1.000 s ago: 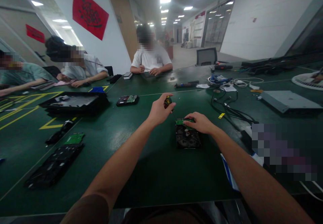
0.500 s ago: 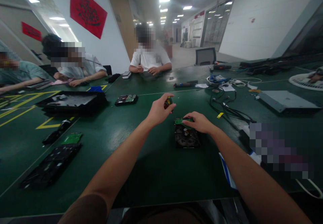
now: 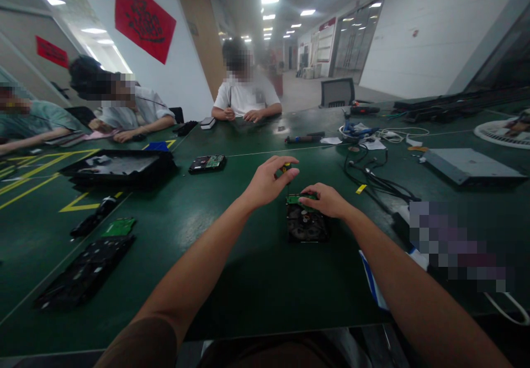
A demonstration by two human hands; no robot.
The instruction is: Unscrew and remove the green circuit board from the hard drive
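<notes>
Left hand [image 3: 265, 183]: closed in a pinch on a small screwdriver [image 3: 284, 169], held above the drive's far edge.
Right hand [image 3: 327, 199]: fingers laid on the green circuit board [image 3: 295, 199]; cannot tell if it grips.
Hard drive [image 3: 307, 225]: flat on the green table [image 3: 256, 268], under the right hand.
Handling: judged rigid and dense, with a thin, fragile board; best held by the metal sides.
</notes>
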